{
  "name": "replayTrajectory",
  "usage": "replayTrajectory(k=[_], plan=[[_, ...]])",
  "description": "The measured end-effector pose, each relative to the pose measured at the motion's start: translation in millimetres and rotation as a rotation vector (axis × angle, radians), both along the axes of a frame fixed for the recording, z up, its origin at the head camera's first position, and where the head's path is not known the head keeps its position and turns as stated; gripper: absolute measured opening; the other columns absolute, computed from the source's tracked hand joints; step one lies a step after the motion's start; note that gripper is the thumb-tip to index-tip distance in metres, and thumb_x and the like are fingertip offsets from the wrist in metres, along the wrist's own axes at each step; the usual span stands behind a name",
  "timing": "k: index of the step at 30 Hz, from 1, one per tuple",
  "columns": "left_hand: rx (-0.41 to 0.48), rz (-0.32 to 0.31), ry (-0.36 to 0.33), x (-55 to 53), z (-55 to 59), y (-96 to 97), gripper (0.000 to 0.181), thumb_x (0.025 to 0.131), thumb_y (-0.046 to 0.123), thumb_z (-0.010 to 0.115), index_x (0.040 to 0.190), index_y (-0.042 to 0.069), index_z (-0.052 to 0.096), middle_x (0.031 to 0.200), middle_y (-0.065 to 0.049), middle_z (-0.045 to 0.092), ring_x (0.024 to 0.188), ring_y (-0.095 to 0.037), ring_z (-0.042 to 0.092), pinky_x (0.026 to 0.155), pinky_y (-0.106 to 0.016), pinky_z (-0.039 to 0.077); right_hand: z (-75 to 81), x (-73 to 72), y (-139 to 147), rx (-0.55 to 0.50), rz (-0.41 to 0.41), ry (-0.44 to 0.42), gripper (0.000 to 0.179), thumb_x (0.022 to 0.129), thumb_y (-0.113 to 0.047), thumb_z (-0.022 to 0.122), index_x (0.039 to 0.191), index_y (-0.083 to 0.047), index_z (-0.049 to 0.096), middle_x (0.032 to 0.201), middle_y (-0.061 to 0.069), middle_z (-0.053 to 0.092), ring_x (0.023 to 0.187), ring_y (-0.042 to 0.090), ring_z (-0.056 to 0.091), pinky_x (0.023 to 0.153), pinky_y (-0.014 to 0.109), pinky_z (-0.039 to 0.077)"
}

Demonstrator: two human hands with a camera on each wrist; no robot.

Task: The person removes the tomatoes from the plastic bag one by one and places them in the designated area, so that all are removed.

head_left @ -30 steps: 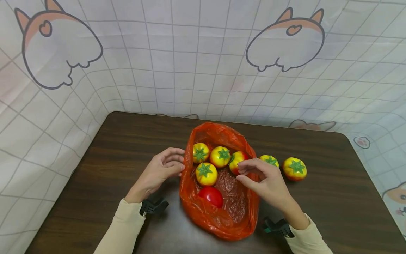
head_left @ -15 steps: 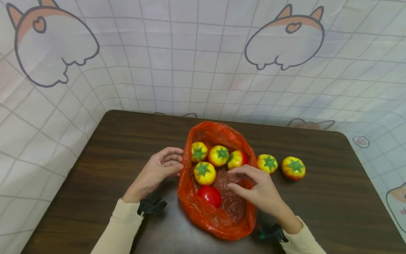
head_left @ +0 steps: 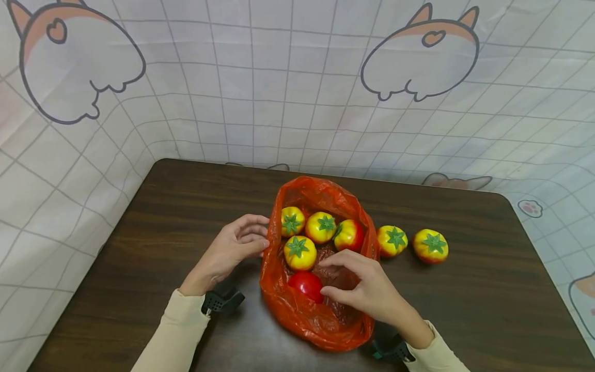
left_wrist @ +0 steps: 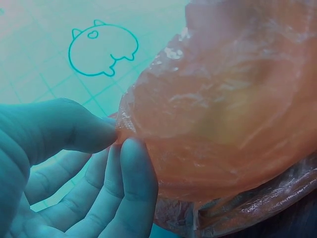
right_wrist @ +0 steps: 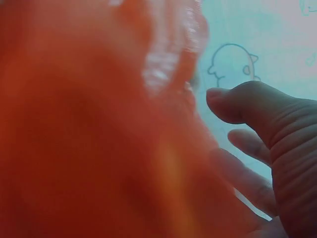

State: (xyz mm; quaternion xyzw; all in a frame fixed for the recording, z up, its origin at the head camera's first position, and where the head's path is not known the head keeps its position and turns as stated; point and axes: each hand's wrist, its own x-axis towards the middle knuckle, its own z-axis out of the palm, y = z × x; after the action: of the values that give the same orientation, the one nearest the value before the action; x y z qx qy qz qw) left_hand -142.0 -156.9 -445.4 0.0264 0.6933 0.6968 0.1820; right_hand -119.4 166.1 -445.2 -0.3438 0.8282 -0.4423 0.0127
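A red plastic bag (head_left: 321, 338) stands open-mouthed at the middle of the table. Inside it sit several yellow tomatoes (head_left: 299, 253) with green star-shaped tops, one of them (head_left: 349, 235) tipped on its side. A plain red tomato (head_left: 307, 285) lies nearer the front, its green top not showing. My left hand (head_left: 232, 248) pinches the bag's left rim between thumb and fingertip, plain in the left wrist view. Reaching over the right rim, my right hand (head_left: 367, 284) is inside the mouth, fingers apart and holding nothing, with the thumb tip right at the red tomato's edge.
Right of the bag, two more tomatoes rest on the dark wooden table (head_left: 474, 289): one (head_left: 392, 241) close against the bag, another (head_left: 431, 246) farther right. A white grid-patterned cloth (head_left: 260, 82) with cartoon animals hangs behind and around the table.
My right hand has moved left and toward the front, from the tipped tomato at the right rim to beside the red tomato. The left hand stays at the left rim.
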Motion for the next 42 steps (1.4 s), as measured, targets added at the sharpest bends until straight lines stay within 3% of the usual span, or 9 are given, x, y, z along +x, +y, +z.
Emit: replayTrajectory(k=[5, 15, 27, 42], plan=[[0.0, -0.003, 0.002, 0.3, -0.9, -0.4, 0.055, 0.095, 0.015, 0.075, 0.143, 0.009, 0.049, 0.126, -0.011, 0.06, 0.104, -0.015, 0.07, 0.088, -0.032, 0.064, -7.3, 2.1, -5.2, 0.03, 0.022, 0.005, 0.041, 0.086, -0.029, 0.086, 0.122, -0.019, 0.07, 0.113, -0.002, 0.073, 0.101, 0.013, 0.068, 0.088, 0.033, 0.061], [0.001, -0.005, -0.005, -0.5, -2.2, -0.3, 0.055, 0.095, 0.015, 0.075, 0.143, 0.009, 0.049, 0.127, -0.012, 0.06, 0.104, -0.015, 0.07, 0.088, -0.034, 0.064, -16.6, 5.4, -13.3, 0.053, 0.039, -0.067, 0.05, 0.082, -0.031, 0.089, 0.127, -0.023, 0.068, 0.121, -0.006, 0.069, 0.101, 0.015, 0.069, 0.086, 0.032, 0.063], [-0.014, -0.003, -0.009, -0.6, -2.6, 0.5, 0.055, 0.094, 0.015, 0.076, 0.143, 0.009, 0.049, 0.128, -0.013, 0.06, 0.105, -0.017, 0.07, 0.088, -0.032, 0.064, -22.0, 5.6, -12.8, 0.128, 0.055, -0.132, 0.058, 0.079, -0.024, 0.091, 0.131, -0.027, 0.065, 0.128, -0.007, 0.066, 0.103, 0.005, 0.065, 0.088, 0.028, 0.061], [-0.028, 0.0, -0.01, -0.7, -2.7, 1.5, 0.053, 0.095, 0.014, 0.075, 0.142, 0.009, 0.05, 0.126, -0.012, 0.06, 0.105, -0.017, 0.07, 0.087, -0.032, 0.064, -24.8, 5.3, -13.1, 0.152, 0.059, -0.138, 0.054, 0.081, -0.025, 0.089, 0.129, -0.028, 0.065, 0.127, -0.007, 0.065, 0.101, 0.004, 0.065, 0.087, 0.027, 0.061]])
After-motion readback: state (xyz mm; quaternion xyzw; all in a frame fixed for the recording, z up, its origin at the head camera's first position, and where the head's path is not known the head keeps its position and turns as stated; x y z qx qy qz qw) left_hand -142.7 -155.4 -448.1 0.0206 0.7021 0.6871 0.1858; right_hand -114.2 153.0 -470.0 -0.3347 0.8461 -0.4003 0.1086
